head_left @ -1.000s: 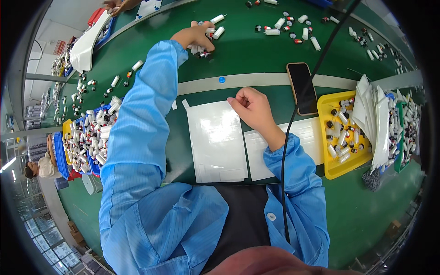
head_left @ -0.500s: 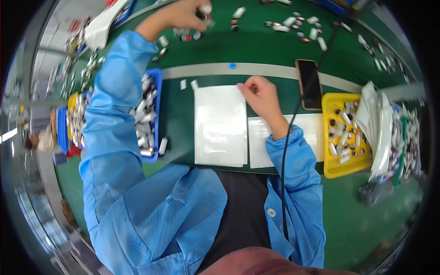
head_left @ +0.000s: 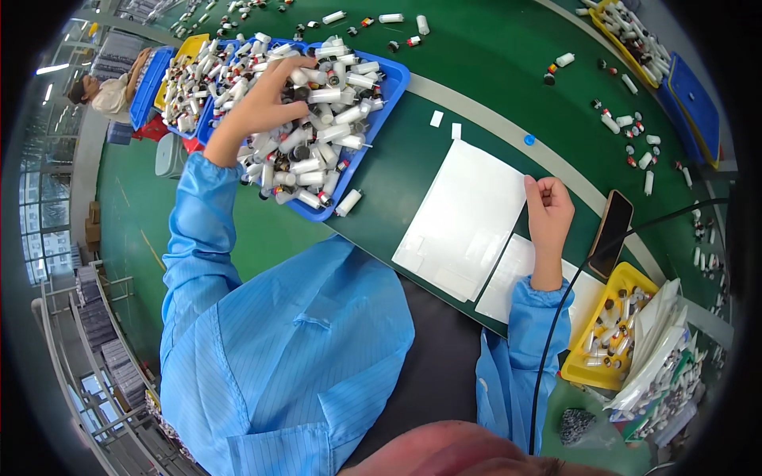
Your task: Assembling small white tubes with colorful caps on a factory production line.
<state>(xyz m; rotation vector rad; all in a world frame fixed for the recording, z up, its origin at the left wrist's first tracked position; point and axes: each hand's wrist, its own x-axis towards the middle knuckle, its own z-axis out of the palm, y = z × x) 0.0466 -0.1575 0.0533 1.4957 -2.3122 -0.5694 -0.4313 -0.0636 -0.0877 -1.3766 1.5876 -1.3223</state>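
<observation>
My left hand (head_left: 266, 99) is over a blue tray (head_left: 379, 115) heaped with small white plastic cylinders (head_left: 324, 95), some with dark ends. Its thumb and fingers are spread apart among the topmost pieces, and I see nothing gripped. My right hand (head_left: 549, 210) rests at the upper right corner of a stack of white sheets (head_left: 464, 222). Its fingers are curled in, with the thumb along the sheet's corner; whether it pinches the sheet is hidden. One loose white cylinder (head_left: 348, 202) lies against the tray's near right side.
A second white sheet stack (head_left: 512, 274), a phone (head_left: 613, 234) and a yellow tray (head_left: 607, 373) of small parts are on the right. A black cable (head_left: 548, 341) crosses my right forearm. Loose parts dot the green surface beyond the pale strip (head_left: 492, 119). Another person (head_left: 111, 95) is far left.
My left hand came back from the far side, where it held small parts, to the blue tray, and its fingers spread. The view has turned left; my right hand stays at the sheet corner.
</observation>
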